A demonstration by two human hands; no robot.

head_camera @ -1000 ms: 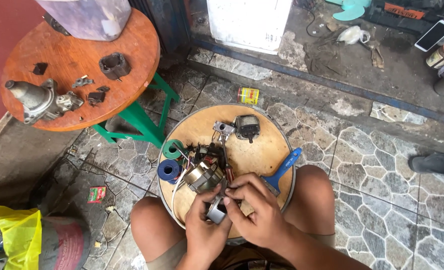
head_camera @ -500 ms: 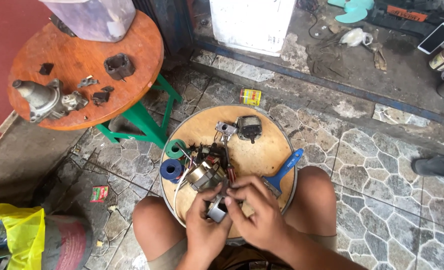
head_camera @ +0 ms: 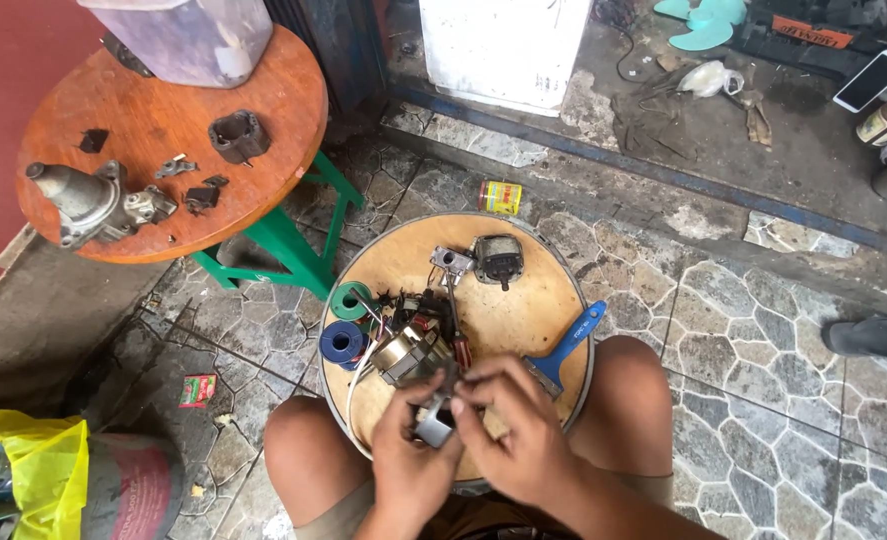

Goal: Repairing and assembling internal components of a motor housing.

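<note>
While both hands meet over the round bench (head_camera: 553, 290), left hand (head_camera: 408, 460) and right hand (head_camera: 518, 440) fingers pinch a small metal part (head_camera: 433, 425) near the motor core (head_camera: 408, 352).

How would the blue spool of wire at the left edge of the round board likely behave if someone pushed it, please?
The blue spool seems to lie flat on its flange, so a push would probably slide it rather than roll it. It sits at the rim of the round board, so a leftward nudge could drop it onto the floor. Tightly wound, it is probably heavy for its size.
</note>
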